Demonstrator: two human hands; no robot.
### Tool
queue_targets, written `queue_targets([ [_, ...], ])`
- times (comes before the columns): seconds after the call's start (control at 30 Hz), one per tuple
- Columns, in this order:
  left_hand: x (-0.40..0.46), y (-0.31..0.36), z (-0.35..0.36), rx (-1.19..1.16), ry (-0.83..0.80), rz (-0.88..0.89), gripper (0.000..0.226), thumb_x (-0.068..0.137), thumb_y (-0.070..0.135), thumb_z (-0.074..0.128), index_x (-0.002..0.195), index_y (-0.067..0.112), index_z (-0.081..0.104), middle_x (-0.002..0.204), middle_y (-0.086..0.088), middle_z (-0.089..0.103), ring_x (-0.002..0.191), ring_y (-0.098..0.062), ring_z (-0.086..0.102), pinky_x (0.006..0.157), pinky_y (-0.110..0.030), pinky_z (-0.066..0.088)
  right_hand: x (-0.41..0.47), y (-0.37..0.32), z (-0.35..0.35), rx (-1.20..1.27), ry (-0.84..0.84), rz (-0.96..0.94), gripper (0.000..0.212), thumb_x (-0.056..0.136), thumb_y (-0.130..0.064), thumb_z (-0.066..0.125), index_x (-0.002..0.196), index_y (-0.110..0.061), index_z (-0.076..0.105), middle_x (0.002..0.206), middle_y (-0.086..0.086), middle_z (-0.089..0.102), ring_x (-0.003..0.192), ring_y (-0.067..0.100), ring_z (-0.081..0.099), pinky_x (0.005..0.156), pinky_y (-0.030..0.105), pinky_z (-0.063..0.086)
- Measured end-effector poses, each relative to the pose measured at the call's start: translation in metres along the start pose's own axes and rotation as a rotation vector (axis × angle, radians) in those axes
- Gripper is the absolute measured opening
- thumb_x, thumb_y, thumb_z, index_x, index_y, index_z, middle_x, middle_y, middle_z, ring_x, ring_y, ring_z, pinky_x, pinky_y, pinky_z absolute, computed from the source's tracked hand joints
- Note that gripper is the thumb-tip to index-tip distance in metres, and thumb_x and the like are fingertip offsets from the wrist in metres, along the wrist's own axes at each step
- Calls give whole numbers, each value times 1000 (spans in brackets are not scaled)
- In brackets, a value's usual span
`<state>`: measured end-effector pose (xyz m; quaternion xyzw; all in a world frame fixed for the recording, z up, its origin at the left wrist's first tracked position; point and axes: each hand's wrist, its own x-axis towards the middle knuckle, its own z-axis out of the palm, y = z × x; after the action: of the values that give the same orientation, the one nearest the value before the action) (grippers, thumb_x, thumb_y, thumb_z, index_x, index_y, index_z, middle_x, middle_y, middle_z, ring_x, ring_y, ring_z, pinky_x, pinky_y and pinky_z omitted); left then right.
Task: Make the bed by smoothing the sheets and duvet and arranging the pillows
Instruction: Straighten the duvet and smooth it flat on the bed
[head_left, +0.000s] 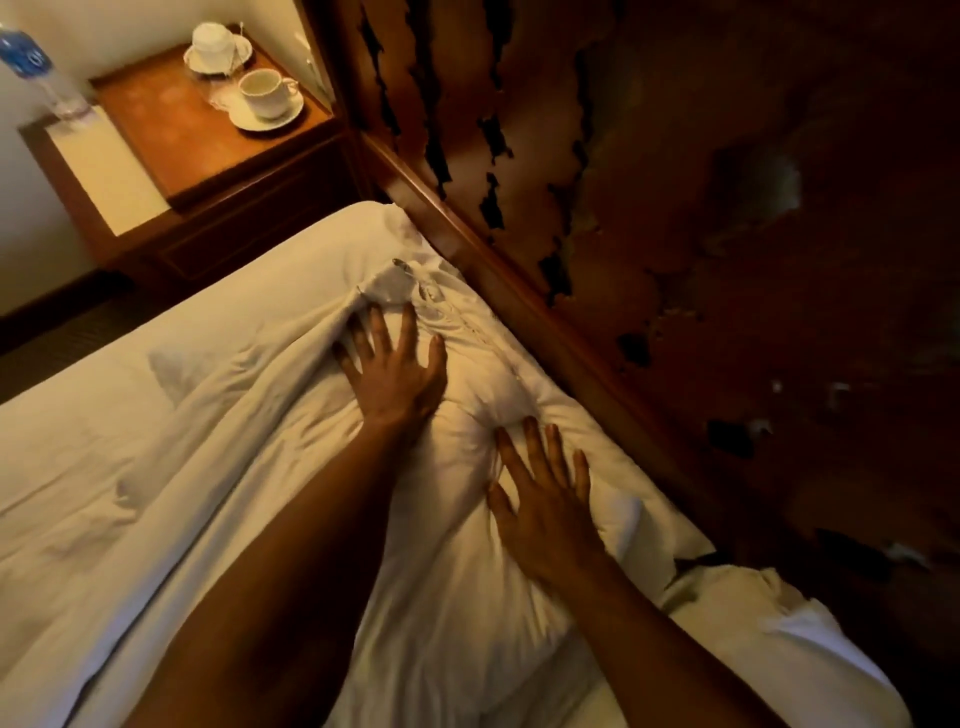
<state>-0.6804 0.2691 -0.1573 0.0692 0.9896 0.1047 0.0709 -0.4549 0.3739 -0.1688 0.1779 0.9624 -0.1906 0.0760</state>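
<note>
— Where was the pillow (467, 467) when we looked down?

— It lay on the bed, its far edge against the dark wooden headboard (519, 291), with a bunched corner of its case at the far left end. Our left hand (395, 369) pressed flat on that far end, fingers spread wide and straight, gripping nothing. Our right hand (545, 504) pressed the nearer part the same way, fingers splayed, and the stuffing bulged up between the two hands.

— And around it?

— The white duvet (156, 467) lay rumpled to the left of the pillow, creased in long folds. A second pillow (779, 649) sat near right, just beside the first. Far left stood the bedside tabletop (171, 135) with two white cups: one upright on its saucer (267, 93), the other (213, 41) behind it, seemingly turned over. A water bottle (31, 62) stood at the far left edge, blurred.
</note>
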Motion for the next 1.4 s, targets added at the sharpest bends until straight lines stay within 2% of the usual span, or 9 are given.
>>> queue_targets([
  [0.13,-66,15,-46,-80,-150,60,68,103,64,20,163,35,8,172,-4,-8,157,-31,-10,125,-58,-3,-17,2,-51,189,-175,0,68,100,-53,39,161,-42,12,172,-5,-1,158,18,-6,127,46,-2],
  [0.27,-219,33,-57,-237,-95,210,59,106,51,22,162,31,20,171,2,5,158,-22,1,128,-49,7,-112,6,-86,604,48,14,58,99,-31,52,155,-27,39,167,-2,28,157,14,16,126,33,22],
  [0.33,-313,43,-51,-293,-140,298,60,104,52,21,161,31,24,169,6,7,158,-15,0,128,-47,10,-193,25,-86,619,202,64,51,97,-30,53,148,-31,48,159,-8,39,151,3,27,121,20,26],
  [0.47,-478,66,-48,-311,-397,393,54,105,57,23,157,43,24,167,17,2,155,-5,-4,128,-36,0,-359,66,-86,635,309,329,50,98,-18,62,141,-39,49,146,-13,54,136,1,47,115,30,41],
  [0.63,-606,90,-56,-266,-620,463,52,105,52,36,155,38,35,168,10,17,152,-13,26,124,-33,26,-500,90,-93,780,270,580,44,98,-19,64,134,-40,51,137,-16,58,125,10,58,108,37,51],
  [0.83,-728,98,-79,-148,-582,543,39,103,28,55,142,23,57,154,-4,48,140,-21,48,116,-30,36,-634,131,-107,840,156,486,40,101,-18,58,140,-28,58,140,-5,61,129,13,56,108,39,50],
  [1.0,-824,83,-123,-206,-585,382,31,101,25,58,131,23,66,130,-5,66,115,-23,64,99,-31,49,-730,145,-141,775,9,459,34,100,-13,56,132,-19,64,131,4,67,121,21,62,102,36,52],
  [1.27,-948,12,-186,-345,-561,-29,30,102,32,54,128,27,68,116,-6,74,100,-19,70,81,-24,47,-774,78,-169,587,-507,238,33,102,-21,51,132,-22,63,135,9,64,121,30,60,93,30,47],
  [1.4,-1006,-57,-200,-435,-517,-226,29,104,32,54,129,26,67,116,-6,72,97,-20,69,79,-25,48,-790,11,-150,488,-620,67,32,100,-23,52,128,-22,66,112,8,71,95,24,65,81,31,49],
])
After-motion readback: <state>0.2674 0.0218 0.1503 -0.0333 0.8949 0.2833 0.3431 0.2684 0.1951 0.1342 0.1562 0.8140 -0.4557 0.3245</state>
